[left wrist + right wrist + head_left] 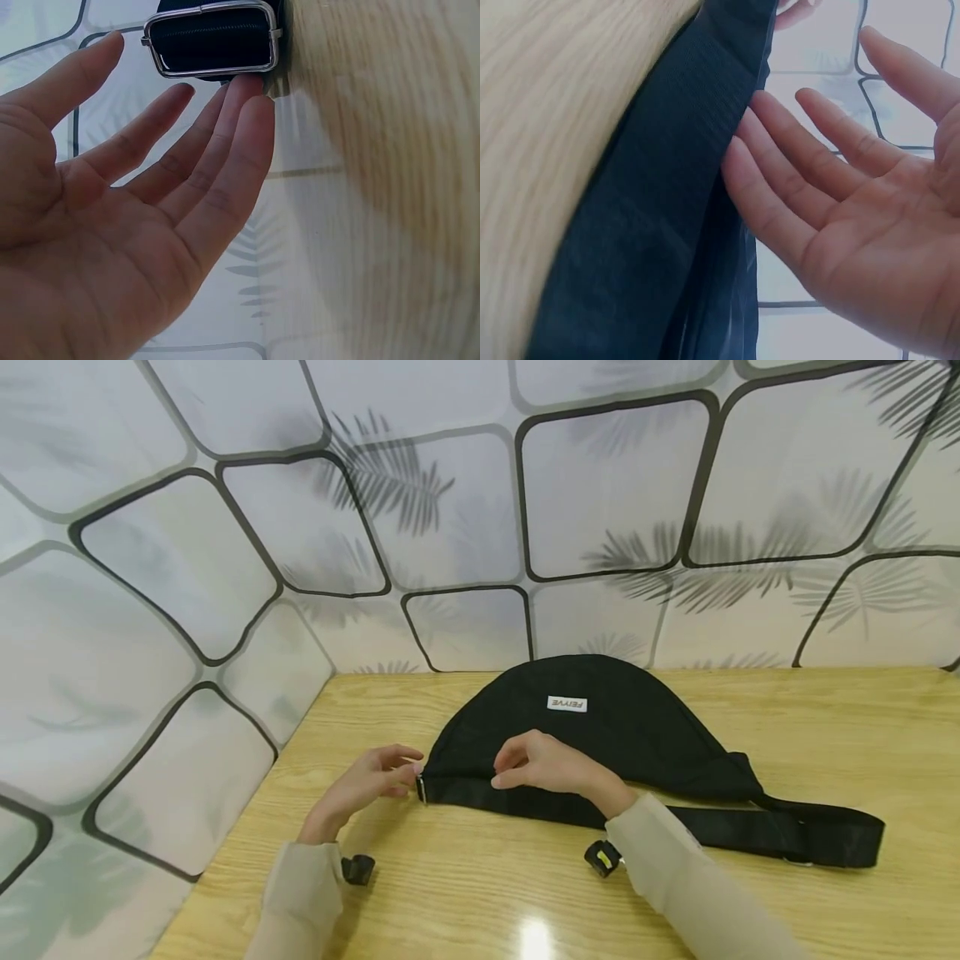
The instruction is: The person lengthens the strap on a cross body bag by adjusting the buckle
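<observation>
A black half-moon bag (600,735) with a small white label lies on the wooden table, its black strap (517,799) along the near edge. At the bag's left end is a metal buckle (422,788), seen close as a silver frame (212,73) in the left wrist view. My left hand (369,787) is beside that buckle, fingers extended and parted, the fingertips just below it. Over the strap's left half is my right hand (551,763); in the right wrist view this hand (855,202) has its fingers loosely extended against or close to the strap's edge (652,165).
The strap's looped end (843,837) stretches to the right on the table (450,893). Behind and to the left stand pale patterned panels (615,493). A small black device (602,857) is at the right wrist, another (358,869) at the left.
</observation>
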`<state>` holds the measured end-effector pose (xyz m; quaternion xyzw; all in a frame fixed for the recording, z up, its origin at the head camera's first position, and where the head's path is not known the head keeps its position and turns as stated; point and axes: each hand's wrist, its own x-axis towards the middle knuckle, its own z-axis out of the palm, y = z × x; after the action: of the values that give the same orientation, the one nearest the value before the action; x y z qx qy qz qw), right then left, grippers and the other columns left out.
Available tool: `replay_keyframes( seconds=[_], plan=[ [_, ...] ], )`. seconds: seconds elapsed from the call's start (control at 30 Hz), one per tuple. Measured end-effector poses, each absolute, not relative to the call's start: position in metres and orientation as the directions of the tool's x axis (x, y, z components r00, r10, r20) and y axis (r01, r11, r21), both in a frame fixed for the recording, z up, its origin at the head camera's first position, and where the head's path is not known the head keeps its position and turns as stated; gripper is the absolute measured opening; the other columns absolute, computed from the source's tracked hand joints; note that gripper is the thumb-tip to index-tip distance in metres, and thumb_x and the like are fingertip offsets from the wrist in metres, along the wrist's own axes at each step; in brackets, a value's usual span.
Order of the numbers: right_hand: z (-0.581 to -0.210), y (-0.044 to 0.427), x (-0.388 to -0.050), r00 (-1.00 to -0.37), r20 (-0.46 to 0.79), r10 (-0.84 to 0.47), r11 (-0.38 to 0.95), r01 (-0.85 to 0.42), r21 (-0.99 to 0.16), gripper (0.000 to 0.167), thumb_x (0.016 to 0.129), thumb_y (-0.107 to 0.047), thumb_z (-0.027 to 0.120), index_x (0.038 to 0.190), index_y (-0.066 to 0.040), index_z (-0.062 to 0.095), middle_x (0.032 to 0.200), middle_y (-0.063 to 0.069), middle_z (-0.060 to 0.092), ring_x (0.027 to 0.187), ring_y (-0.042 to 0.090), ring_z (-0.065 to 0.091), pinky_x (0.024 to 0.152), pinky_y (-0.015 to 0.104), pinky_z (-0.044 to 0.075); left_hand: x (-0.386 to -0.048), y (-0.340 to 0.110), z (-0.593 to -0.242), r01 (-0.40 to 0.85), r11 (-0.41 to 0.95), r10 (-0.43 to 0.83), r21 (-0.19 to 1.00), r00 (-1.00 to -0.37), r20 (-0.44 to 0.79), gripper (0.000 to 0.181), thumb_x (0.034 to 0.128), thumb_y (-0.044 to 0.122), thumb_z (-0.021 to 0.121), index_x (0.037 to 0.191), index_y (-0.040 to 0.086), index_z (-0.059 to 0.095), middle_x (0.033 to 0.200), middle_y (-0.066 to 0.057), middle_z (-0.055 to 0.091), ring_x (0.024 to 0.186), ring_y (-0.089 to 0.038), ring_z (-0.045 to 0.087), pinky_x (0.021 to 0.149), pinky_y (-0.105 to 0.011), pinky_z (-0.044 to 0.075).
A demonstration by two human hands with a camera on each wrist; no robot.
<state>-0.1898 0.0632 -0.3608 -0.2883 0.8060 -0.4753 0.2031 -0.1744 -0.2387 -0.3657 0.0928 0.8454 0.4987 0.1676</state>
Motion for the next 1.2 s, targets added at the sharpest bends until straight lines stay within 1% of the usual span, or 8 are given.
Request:
replay_keyframes(
  seconds=[0.23,0.4,0.47,0.53,0.77,0.87,1.07,1.2],
  plan=[
    [-0.367,0.051,-0.194,-0.754,-0.078,-0.652,0.399,-0.253,-0.881,0.026,0.095,-0.013,0.071,0.113,0.005,0.069,0.108,0.008,0.07,0.101,0.025,0.066,0.088,0.039,0.053,-0.178,-0.24,-0.365,-0.023,0.492,0.339,0.87,-0.916,-0.216,0.046,0.1019,0.019,0.064,0.137,-0.009,0.054,0.124,-0.022,0.064,0.104,-0.029,0.065,0.087,-0.042,0.056],
    [-0.371,0.039,-0.195,-0.729,-0.112,-0.675,0.427,-0.263,-0.865,0.029,0.093,-0.013,0.075,0.116,0.003,0.069,0.112,0.009,0.068,0.106,0.025,0.064,0.093,0.04,0.052,-0.179,-0.241,-0.368,-0.008,0.519,0.38,0.855,-0.894,-0.239,0.047,0.0984,0.018,0.069,0.137,-0.005,0.056,0.134,-0.027,0.057,0.093,-0.026,0.066,0.081,-0.04,0.055],
    [-0.372,0.035,-0.196,-0.724,-0.13,-0.677,0.446,-0.263,-0.855,0.03,0.091,-0.012,0.077,0.116,0.002,0.069,0.113,0.01,0.068,0.107,0.025,0.063,0.093,0.039,0.051,-0.179,-0.241,-0.369,-0.005,0.526,0.389,0.85,-0.888,-0.246,0.047,0.0983,0.017,0.069,0.137,-0.005,0.056,0.133,-0.026,0.057,0.084,-0.025,0.064,0.077,-0.039,0.054],
    [-0.373,0.031,-0.196,-0.727,-0.145,-0.672,0.461,-0.257,-0.85,0.03,0.09,-0.009,0.079,0.116,0.001,0.069,0.112,0.01,0.067,0.107,0.026,0.062,0.093,0.039,0.051,-0.178,-0.24,-0.369,-0.006,0.53,0.384,0.848,-0.89,-0.247,0.045,0.0989,0.017,0.068,0.137,-0.005,0.056,0.13,-0.026,0.059,0.082,-0.024,0.064,0.077,-0.039,0.054],
    [-0.376,0.025,-0.199,-0.746,-0.169,-0.644,0.48,-0.221,-0.849,0.028,0.09,-0.003,0.076,0.117,0.0,0.069,0.112,0.01,0.065,0.107,0.026,0.06,0.092,0.04,0.051,-0.178,-0.234,-0.366,-0.05,0.538,0.331,0.842,-0.905,-0.265,0.043,0.1,0.019,0.066,0.137,-0.003,0.057,0.13,-0.026,0.057,0.092,-0.025,0.067,0.082,-0.044,0.056],
    [-0.377,0.024,-0.199,-0.75,-0.161,-0.641,0.472,-0.22,-0.854,0.027,0.091,0.0,0.074,0.117,0.001,0.069,0.113,0.011,0.066,0.107,0.027,0.061,0.092,0.041,0.051,-0.178,-0.234,-0.367,-0.046,0.539,0.325,0.841,-0.91,-0.258,0.043,0.1003,0.019,0.066,0.136,-0.003,0.058,0.129,-0.025,0.058,0.09,-0.025,0.069,0.081,-0.044,0.057],
    [-0.381,0.024,-0.197,-0.771,-0.153,-0.619,0.478,-0.215,-0.852,0.027,0.092,0.007,0.067,0.118,-0.001,0.069,0.116,0.014,0.065,0.11,0.031,0.06,0.092,0.045,0.051,-0.177,-0.233,-0.37,-0.019,0.54,0.331,0.841,-0.914,-0.234,0.039,0.102,0.021,0.064,0.132,-0.004,0.059,0.116,-0.02,0.062,0.082,-0.024,0.07,0.074,-0.039,0.057],
    [-0.382,0.025,-0.195,-0.805,-0.147,-0.575,0.476,-0.183,-0.86,0.032,0.091,0.012,0.064,0.118,-0.004,0.07,0.119,0.013,0.065,0.113,0.031,0.059,0.091,0.046,0.052,-0.179,-0.232,-0.372,0.019,0.515,0.346,0.857,-0.919,-0.187,0.041,0.1036,0.022,0.062,0.134,-0.005,0.056,0.119,-0.022,0.061,0.08,-0.028,0.071,0.072,-0.04,0.057]
  ],
)
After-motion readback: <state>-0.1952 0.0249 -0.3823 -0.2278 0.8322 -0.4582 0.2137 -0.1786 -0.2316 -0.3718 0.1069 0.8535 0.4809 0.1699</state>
